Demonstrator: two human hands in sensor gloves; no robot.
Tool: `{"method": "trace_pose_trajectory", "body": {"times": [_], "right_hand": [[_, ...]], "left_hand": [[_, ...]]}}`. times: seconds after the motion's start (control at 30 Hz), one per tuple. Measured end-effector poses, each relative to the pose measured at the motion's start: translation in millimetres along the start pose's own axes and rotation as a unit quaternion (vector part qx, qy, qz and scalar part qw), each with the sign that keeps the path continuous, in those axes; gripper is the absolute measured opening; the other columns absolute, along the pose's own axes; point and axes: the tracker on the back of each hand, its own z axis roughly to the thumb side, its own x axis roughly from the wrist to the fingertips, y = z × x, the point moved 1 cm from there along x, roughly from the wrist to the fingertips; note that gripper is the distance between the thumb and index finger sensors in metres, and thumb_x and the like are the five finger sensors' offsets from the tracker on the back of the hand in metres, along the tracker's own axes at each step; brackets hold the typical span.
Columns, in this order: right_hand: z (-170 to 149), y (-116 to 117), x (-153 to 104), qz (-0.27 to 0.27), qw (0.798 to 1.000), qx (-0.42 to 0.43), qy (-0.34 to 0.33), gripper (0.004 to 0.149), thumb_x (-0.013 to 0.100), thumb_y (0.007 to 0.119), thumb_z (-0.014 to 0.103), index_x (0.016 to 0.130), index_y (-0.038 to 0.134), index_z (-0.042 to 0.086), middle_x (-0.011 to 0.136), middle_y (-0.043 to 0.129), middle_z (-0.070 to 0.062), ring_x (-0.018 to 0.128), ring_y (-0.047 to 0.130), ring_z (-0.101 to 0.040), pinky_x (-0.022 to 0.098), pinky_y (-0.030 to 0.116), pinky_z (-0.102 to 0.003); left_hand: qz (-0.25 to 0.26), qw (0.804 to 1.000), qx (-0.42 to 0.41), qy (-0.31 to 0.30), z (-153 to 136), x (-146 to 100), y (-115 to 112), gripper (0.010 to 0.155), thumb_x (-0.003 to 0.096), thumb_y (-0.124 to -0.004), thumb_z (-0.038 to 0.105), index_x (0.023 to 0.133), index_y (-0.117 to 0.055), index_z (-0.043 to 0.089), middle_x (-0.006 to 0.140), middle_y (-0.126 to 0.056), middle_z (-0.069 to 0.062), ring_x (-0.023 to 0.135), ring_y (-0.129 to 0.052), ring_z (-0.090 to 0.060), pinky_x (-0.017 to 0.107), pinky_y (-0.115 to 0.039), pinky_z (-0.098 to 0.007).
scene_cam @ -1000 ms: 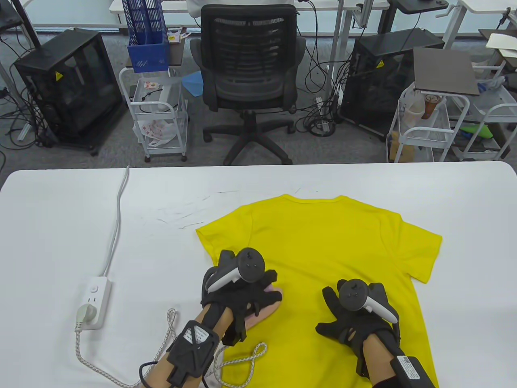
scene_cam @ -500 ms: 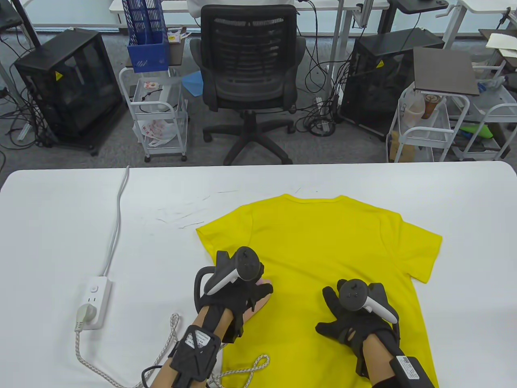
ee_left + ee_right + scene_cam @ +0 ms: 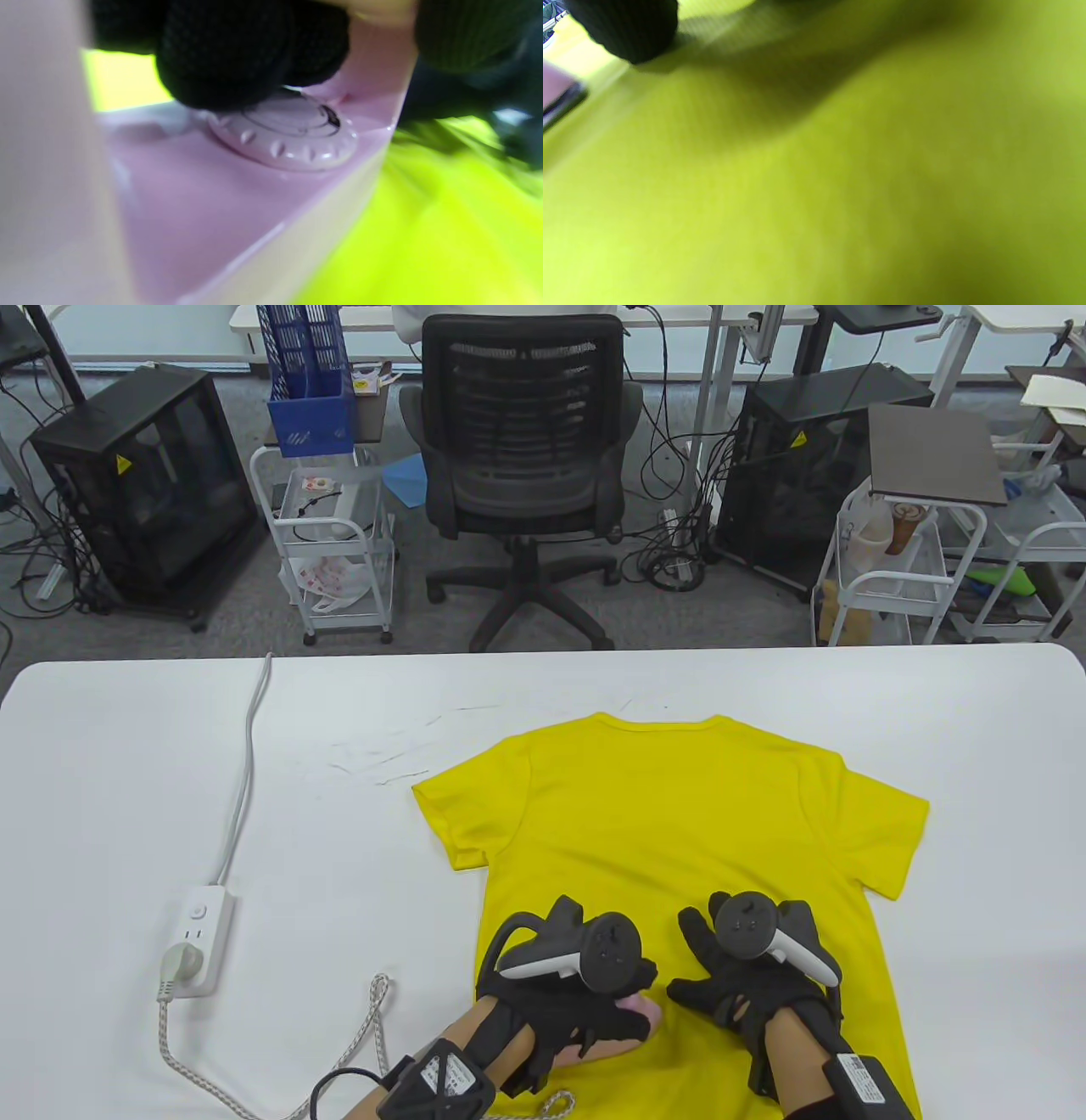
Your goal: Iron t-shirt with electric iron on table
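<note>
Under left hand [image 3: 570, 1003], iron [image 3: 632, 1022] mostly hidden.

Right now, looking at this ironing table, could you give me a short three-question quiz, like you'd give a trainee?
1. True or false: the iron sits on the shirt.
2. Which hand grips the iron: A the left hand, B the right hand?
3. Fill in: the right hand lies flat on the ____.

Key: 1 true; 2 A; 3 shirt.
</note>
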Motion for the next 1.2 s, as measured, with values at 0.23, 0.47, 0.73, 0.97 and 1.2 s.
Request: {"method": "trace_pose_trajectory", "body": {"times": [0.23, 0.47, 0.73, 0.97, 1.2], "right_hand": [[-1.1, 0.1, -0.4, -0.002, 1.0, 0.002, -0.003, 0.084, 0.044, 0.073, 0.064, 0.102, 0.017, 0.042, 0.107, -0.007, 0.0, 0.094, -0.012, -0.03, 0.063, 0.001, -0.061], [-1.1, 0.4, -0.4, -0.003, 1.0, 0.006, -0.003, 0.083, 0.044, 0.073, 0.064, 0.101, 0.017, 0.042, 0.107, -0.007, 0.0, 0.094, -0.013, -0.03, 0.062, 0.001, -0.061], [-1.4, 0.4, -0.3, -0.004, 1.0, 0.005, -0.004, 0.084, 0.044, 0.073, 0.064, 0.101, 0.017, 0.042, 0.107, -0.007, -0.001, 0.094, -0.012, -0.03, 0.063, 0.001, -0.061], [-2.4, 0.2, -0.8, -0.006, 1.0, 0.005, -0.004, 0.083, 0.044, 0.073, 0.064, 0.102, 0.017, 0.042, 0.107, -0.006, 0.0, 0.094, -0.012, -0.029, 0.063, 0.001, -0.061], [-2.2, 0.4, -0.5, -0.003, 1.0, 0.007, -0.002, 0.083, 0.045, 0.072, 0.064, 0.102, 0.016, 0.042, 0.107, -0.007, 0.0, 0.094, -0.013, -0.029, 0.063, 0.0, -0.061]], "left_hand": [[0.017, 0.982, -0.14, 0.129, -76.6, -2.5, 8.6, 0.071, 0.0398, -0.08, 0.065, 0.102, -0.064, 0.035, 0.065, -0.095, 0.004, 0.031, -0.103, -0.018, 0.037, -0.087, -0.044], [-0.048, 0.995, -0.071, -0.049, 9.9, -1.3, -10.6, 0.071, 0.0397, -0.077, 0.066, 0.102, -0.063, 0.035, 0.065, -0.095, 0.007, 0.032, -0.104, -0.015, 0.038, -0.088, -0.041], [-0.021, 0.998, -0.005, -0.059, 29.2, -5.8, -10.4, 0.072, 0.0373, -0.078, 0.067, 0.101, -0.064, 0.037, 0.065, -0.096, 0.007, 0.032, -0.105, -0.016, 0.038, -0.088, -0.043], [0.033, 0.983, -0.088, 0.16, -69.7, -2.3, 9.9, 0.073, 0.0384, -0.082, 0.063, 0.102, -0.061, 0.034, 0.066, -0.094, 0.006, 0.033, -0.103, -0.017, 0.039, -0.087, -0.044], [-0.027, 0.994, -0.1, 0.029, -24.4, -2.7, -4.1, 0.072, 0.0399, -0.08, 0.064, 0.102, -0.062, 0.034, 0.065, -0.094, 0.006, 0.032, -0.103, -0.015, 0.037, -0.088, -0.042]]}}
